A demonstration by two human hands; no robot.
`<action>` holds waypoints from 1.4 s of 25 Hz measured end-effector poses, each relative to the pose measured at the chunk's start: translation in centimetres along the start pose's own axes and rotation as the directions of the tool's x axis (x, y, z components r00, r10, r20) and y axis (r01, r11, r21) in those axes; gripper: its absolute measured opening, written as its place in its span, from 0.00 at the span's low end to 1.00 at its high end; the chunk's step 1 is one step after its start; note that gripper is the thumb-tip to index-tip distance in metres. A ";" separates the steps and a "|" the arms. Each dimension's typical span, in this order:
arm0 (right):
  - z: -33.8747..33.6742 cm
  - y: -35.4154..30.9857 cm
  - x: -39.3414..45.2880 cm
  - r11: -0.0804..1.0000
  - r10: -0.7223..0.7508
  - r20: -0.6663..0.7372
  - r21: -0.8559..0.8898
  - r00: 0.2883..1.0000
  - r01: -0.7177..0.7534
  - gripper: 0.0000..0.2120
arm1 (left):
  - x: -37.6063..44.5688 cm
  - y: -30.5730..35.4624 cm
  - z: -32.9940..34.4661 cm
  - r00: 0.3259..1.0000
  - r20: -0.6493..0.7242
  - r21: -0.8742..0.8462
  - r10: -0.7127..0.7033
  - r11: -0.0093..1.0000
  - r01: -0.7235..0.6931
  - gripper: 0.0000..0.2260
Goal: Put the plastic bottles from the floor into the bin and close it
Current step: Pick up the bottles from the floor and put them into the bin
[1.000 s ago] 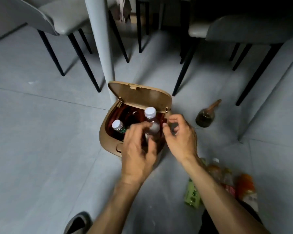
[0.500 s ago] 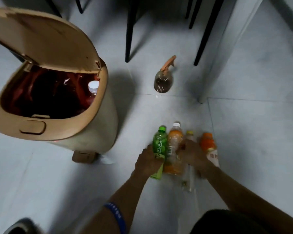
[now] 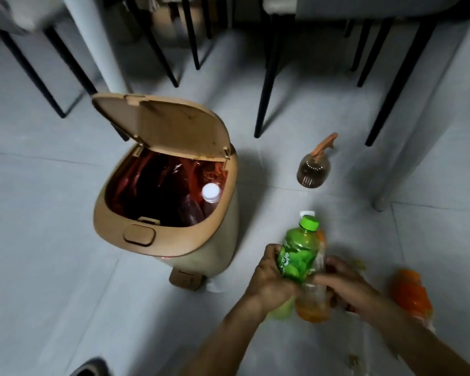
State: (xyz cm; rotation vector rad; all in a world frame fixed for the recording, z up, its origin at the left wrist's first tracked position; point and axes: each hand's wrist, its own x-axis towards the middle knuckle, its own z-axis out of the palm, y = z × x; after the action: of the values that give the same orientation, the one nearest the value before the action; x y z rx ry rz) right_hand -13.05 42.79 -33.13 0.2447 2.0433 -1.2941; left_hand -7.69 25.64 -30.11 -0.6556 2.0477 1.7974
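A tan pedal bin (image 3: 215,261) stands on the floor with its lid (image 3: 168,128) raised and a red liner inside. A white-capped bottle (image 3: 210,194) leans against the bin's right inner wall. My left hand (image 3: 269,278) grips a green bottle (image 3: 299,253) with a green cap, lifted off the floor to the right of the bin. My right hand (image 3: 342,283) holds an orange-drink bottle (image 3: 312,305) with a white cap just behind the green one. Another orange bottle (image 3: 410,294) lies on the floor further right, blurred.
A brown spray bottle (image 3: 314,172) with an orange trigger stands on the floor behind the bottles. Black chair legs (image 3: 266,85) and white table legs (image 3: 109,50) crowd the back. A shoe tip (image 3: 92,369) shows at the bottom edge.
Both hands have left the bin, reached to the bottles on the floor at the right, and lifted the green and orange-drink bottles. The camera view has pulled back.
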 end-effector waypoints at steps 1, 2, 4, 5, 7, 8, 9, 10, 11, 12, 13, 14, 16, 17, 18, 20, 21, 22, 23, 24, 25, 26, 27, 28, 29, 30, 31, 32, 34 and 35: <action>-0.4 -2.2 -0.6 0.998 -0.053 0.025 0.030 0.998 0.053 0.24 | -1.5 2.3 -0.8 0.998 -0.014 -0.080 0.056 0.995 -0.057 0.28; -0.7 -4.7 -1.4 0.989 -0.139 0.064 0.066 0.988 0.135 0.25 | -3.1 4.6 -1.8 0.992 -0.027 -0.139 0.125 0.982 -0.128 0.28; -0.7 -9.5 -3.4 0.928 -0.363 0.115 0.131 0.925 0.348 0.22 | -6.2 7.9 -4.3 0.961 -0.055 -0.233 0.270 0.933 -0.275 0.30; -0.4 -12.1 -4.5 0.879 -0.467 0.107 0.165 0.878 0.447 0.17 | -7.7 9.3 -6.2 0.939 -0.105 -0.262 0.328 0.902 -0.344 0.31; 1.3 -16.7 -6.6 0.782 -0.594 0.050 0.270 0.803 0.562 0.10 | -11.0 12.0 -10.5 0.869 -0.268 -0.264 0.415 0.836 -0.481 0.32; 2.6 -18.8 -7.2 0.751 -0.622 0.033 0.310 0.783 0.583 0.11 | -11.8 12.8 -12.7 0.818 -0.367 -0.217 0.443 0.814 -0.538 0.33; 4.0 -20.6 -7.4 0.738 -0.634 0.026 0.317 0.773 0.595 0.14 | -12.2 13.3 -15.0 0.766 -0.454 -0.153 0.455 0.808 -0.570 0.34; 5.4 -22.1 -7.4 0.743 -0.629 0.024 0.311 0.777 0.592 0.19 | -12.0 13.4 -17.2 0.730 -0.510 -0.081 0.454 0.820 -0.567 0.35; 6.7 -23.2 -6.8 0.761 -0.611 0.028 0.295 0.791 0.577 0.22 | -11.2 13.2 -19.0 0.728 -0.529 -0.024 0.436 0.850 -0.527 0.36; 8.0 -23.8 -6.1 0.789 -0.582 0.041 0.273 0.812 0.551 0.25 | -10.6 13.0 -20.4 0.759 -0.512 0.009 0.403 0.886 -0.464 0.39; 8.9 -24.1 -5.5 0.821 -0.549 0.059 0.228 0.834 0.524 0.28 | -10.0 12.7 -21.3 0.800 -0.484 0.030 0.355 0.920 -0.390 0.42; 9.5 -24.0 -4.8 0.850 -0.517 0.074 0.167 0.853 0.500 0.33 | -9.7 12.3 -21.7 0.826 -0.471 0.038 0.310 0.942 -0.332 0.47; 9.6 -23.6 -4.2 0.891 -0.454 0.054 0.032 0.889 0.453 0.45 | -9.6 11.3 -21.5 0.798 -0.531 0.067 0.283 0.953 -0.294 0.46; 9.1 -23.1 -4.2 0.895 -0.446 0.033 -0.016 0.895 0.446 0.47 | -9.8 11.0 -20.8 0.749 -0.591 0.081 0.300 0.946 -0.315 0.43; 8.6 -22.5 -4.3 0.892 -0.451 0.011 -0.029 0.893 0.451 0.46 | -9.9 10.6 -19.8 0.694 -0.643 0.097 0.324 0.933 -0.345 0.39; 7.4 -21.5 -4.6 0.897 -0.442 -0.020 -0.010 0.897 0.441 0.42 | -10.3 10.4 -17.4 0.627 -0.687 0.132 0.366 0.913 -0.387 0.33; 7.0 -20.9 -4.5 0.901 -0.433 -0.037 -0.008 0.901 0.433 0.40 | -10.3 10.2 -16.3 0.627 -0.682 0.143 0.376 0.910 -0.390 0.30; 6.6 -20.3 -4.4 0.906 -0.423 -0.050 -0.010 0.905 0.423 0.39 | -10.0 10.0 -15.6 0.639 -0.665 0.157 0.386 0.909 -0.386 0.28; 6.4 -19.6 -4.3 0.910 -0.415 -0.056 -0.012 0.908 0.416 0.38 | -9.8 9.9 -15.1 0.648 -0.649 0.177 0.398 0.908 -0.380 0.26; 6.2 -19.1 -4.1 0.915 -0.403 -0.059 -0.021 0.913 0.402 0.38 | -9.6 9.8 -15.0 0.642 -0.653 0.195 0.403 0.908 -0.371 0.25; 6.3 -18.7 -4.1 0.920 -0.392 -0.058 -0.039 0.918 0.390 0.36 | -9.5 9.6 -15.4 0.623 -0.676 0.200 0.393 0.912 -0.358 0.25; 6.4 -18.5 -4.2 0.918 -0.395 -0.042 -0.058 0.918 0.392 0.35 | -9.3 9.4 -15.8 0.614 -0.695 0.192 0.375 0.919 -0.345 0.25; 6.5 -18.4 -4.5 0.919 -0.392 -0.024 -0.064 0.920 0.390 0.33 | -9.1 9.2 -15.8 0.631 -0.686 0.178 0.362 0.925 -0.336 0.26; 6.5 -18.3 -4.8 0.919 -0.390 -0.008 -0.057 0.921 0.389 0.32 | -8.9 9.0 -15.3 0.668 -0.647 0.184 0.369 0.925 -0.333 0.26; 6.6 -18.3 -4.8 0.923 -0.381 -0.004 -0.054 0.925 0.380 0.32 | -8.7 8.7 -14.6 0.702 -0.588 0.210 0.401 0.914 -0.346 0.25; 6.3 -18.1 -4.9 0.928 -0.370 -0.018 -0.058 0.929 0.369 0.33 | -8.4 8.6 -13.2 0.729 -0.523 0.239 0.441 0.897 -0.371 0.25; 5.8 -17.8 -4.8 0.929 -0.367 -0.037 -0.058 0.929 0.365 0.33 | -8.0 8.5 -11.7 0.746 -0.460 0.258 0.481 0.877 -0.406 0.25; 4.9 -17.0 -4.6 0.931 -0.365 -0.070 -0.053 0.929 0.362 0.32 | -7.4 8.4 -9.9 0.757 -0.398 0.280 0.519 0.854 -0.438 0.25; 1.8 -13.8 -3.8 0.938 -0.346 -0.137 -0.082 0.928 0.338 0.29 | -5.8 8.3 -5.5 0.755 -0.287 0.357 0.589 0.798 -0.486 0.25; -0.1 -11.8 -3.3 0.940 -0.334 -0.165 -0.128 0.928 0.316 0.27 | -4.7 8.1 -3.3 0.759 -0.233 0.382 0.608 0.775 -0.504 0.24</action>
State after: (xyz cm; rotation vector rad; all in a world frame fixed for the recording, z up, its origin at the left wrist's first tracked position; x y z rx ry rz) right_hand -16.55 37.75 -22.48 -0.0257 2.3756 -1.4021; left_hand -7.98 23.66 -20.37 -0.2807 2.9399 1.6680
